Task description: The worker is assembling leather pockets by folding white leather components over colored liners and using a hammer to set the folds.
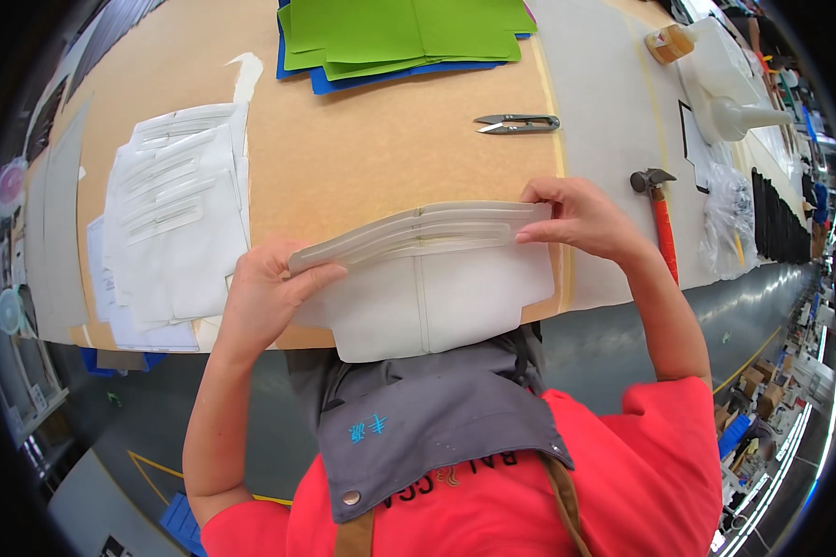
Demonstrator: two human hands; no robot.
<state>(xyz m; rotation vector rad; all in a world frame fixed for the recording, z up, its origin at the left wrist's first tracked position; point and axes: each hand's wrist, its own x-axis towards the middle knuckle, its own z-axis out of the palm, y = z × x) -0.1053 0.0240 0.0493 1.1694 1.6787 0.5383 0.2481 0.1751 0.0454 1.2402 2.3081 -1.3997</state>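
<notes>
A pale grey-white cut panel (pixel 446 297) with notched corners, a centre crease and raised curved strips along its far edge lies at the table's front, slightly overhanging it. My left hand (pixel 274 283) pinches its far left corner between thumb and fingers. At the far right corner my right hand (pixel 581 218) grips the same edge, the thumb nearer me. The strip band between them is tilted up from the table. Left of my left hand lies a stack of similar white panels (pixel 181 251) with slotted strips.
Green sheets (pixel 381 32) over blue ones lie at the far middle. Thread snips (pixel 517 123) rest beyond the panel. A red-handled hammer (pixel 661 213) is right of my right hand, near a clear plastic bag (pixel 729 218), a white bottle (pixel 748 118) and an amber bottle (pixel 669 44).
</notes>
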